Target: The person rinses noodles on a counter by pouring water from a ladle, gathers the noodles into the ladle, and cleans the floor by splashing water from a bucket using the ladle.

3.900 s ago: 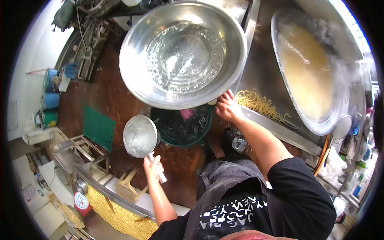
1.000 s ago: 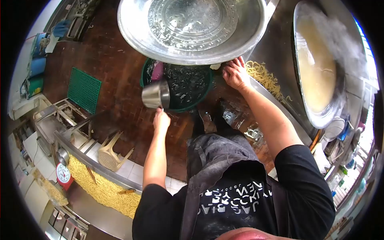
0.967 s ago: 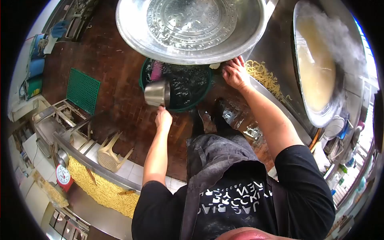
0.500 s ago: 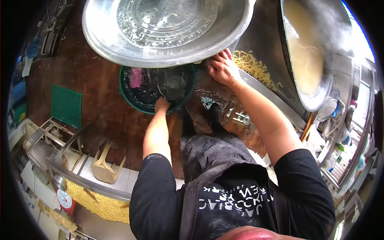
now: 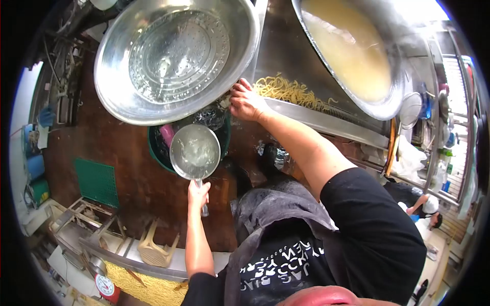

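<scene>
My left hand (image 5: 198, 195) is wrapped round the handle of a metal dipper (image 5: 195, 151), which holds cloudy-looking water. Beneath the dipper is a green tub (image 5: 154, 151) of water with a pink object (image 5: 167, 134) in it. A large metal basin (image 5: 115, 86) with a perforated inner bottom stands above the tub. At the basin's right rim, beside the steel counter, my right hand (image 5: 247, 103) has its fingers bent; whether it grips anything is hidden. Yellow noodles (image 5: 288, 91) lie on the counter just right of it.
A large wok (image 5: 352, 48) of cloudy, steaming liquid stands at the upper right. On the left are a green mat (image 5: 96, 182) and a beige stool (image 5: 155, 249). More noodles (image 5: 143, 285) fill a tray at the bottom left. Another person (image 5: 418, 201) is at the far right.
My left hand has come up out of the green tub with the dipper, which now holds water. The view has shifted, showing more of the basin and the person at the right.
</scene>
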{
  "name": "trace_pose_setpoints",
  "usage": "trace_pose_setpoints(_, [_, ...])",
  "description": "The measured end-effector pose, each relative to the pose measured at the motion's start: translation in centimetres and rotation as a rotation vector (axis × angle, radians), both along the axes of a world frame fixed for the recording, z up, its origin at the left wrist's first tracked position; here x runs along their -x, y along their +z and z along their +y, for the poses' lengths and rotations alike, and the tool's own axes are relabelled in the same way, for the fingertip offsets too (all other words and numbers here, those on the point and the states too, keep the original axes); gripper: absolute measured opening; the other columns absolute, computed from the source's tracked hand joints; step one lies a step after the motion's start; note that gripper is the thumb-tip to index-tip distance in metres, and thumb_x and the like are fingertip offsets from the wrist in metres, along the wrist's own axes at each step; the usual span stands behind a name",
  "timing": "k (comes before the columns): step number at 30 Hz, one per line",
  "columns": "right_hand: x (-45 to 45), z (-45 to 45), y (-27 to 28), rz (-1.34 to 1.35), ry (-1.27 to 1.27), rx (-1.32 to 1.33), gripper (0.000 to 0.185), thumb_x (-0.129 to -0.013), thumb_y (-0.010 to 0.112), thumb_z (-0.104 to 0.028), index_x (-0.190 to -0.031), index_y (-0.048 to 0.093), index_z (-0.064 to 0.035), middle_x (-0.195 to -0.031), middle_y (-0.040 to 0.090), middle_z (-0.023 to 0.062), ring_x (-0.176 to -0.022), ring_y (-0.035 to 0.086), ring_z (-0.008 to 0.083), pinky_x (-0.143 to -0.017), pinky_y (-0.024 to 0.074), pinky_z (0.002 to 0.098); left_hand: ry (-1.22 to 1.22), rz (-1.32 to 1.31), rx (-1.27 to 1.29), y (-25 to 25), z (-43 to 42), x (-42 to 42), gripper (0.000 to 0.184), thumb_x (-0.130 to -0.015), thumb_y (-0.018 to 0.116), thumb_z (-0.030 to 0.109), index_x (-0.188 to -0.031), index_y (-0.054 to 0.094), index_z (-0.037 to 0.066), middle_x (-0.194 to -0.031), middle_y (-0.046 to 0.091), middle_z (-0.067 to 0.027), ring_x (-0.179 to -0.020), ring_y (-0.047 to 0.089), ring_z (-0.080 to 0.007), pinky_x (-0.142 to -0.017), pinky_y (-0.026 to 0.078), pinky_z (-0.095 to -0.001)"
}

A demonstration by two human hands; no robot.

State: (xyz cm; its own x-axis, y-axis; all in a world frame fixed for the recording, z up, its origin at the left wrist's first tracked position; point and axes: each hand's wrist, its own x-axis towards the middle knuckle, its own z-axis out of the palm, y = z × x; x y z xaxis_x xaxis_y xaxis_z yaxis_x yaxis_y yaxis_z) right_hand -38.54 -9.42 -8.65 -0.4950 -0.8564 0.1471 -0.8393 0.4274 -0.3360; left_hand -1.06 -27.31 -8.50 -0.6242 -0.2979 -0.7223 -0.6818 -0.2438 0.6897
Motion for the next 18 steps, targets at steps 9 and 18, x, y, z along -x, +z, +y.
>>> trace_pose_setpoints(9, [-1.2, 7.0, 2.4, -0.018, 0.122, -0.047, 0.067, -0.084, 0.071, -0.029, -0.143, 0.049, -0.0043, -0.159, 0.034, 0.0157, -0.151, 0.025, 0.0321, -0.123, 0.0197, 0.0536, 0.029, 0.02, 0.118, 23.6, 0.5, 2.3, 0.028, -0.084, 0.072, 0.008, -0.098, 0.048, 0.004, -0.068, 0.051, -0.0029, -0.044, 0.05, -0.0113, -0.038, 0.043, -0.0271])
trace_pose_setpoints(18, [-0.4, 17.7, 2.5, -0.024, 0.147, -0.108, 0.075, -0.088, 0.069, -0.031, -0.151, 0.037, -0.0053, -0.161, 0.03, 0.0144, -0.151, 0.025, 0.0304, -0.124, 0.0202, 0.0496, -0.212, 0.172, 0.268, 30.9, 2.2, 21.6, 0.029, -0.083, 0.071, 0.013, -0.103, 0.053, 0.002, -0.064, 0.053, -0.0019, -0.044, 0.049, -0.0104, -0.039, 0.044, -0.0273])
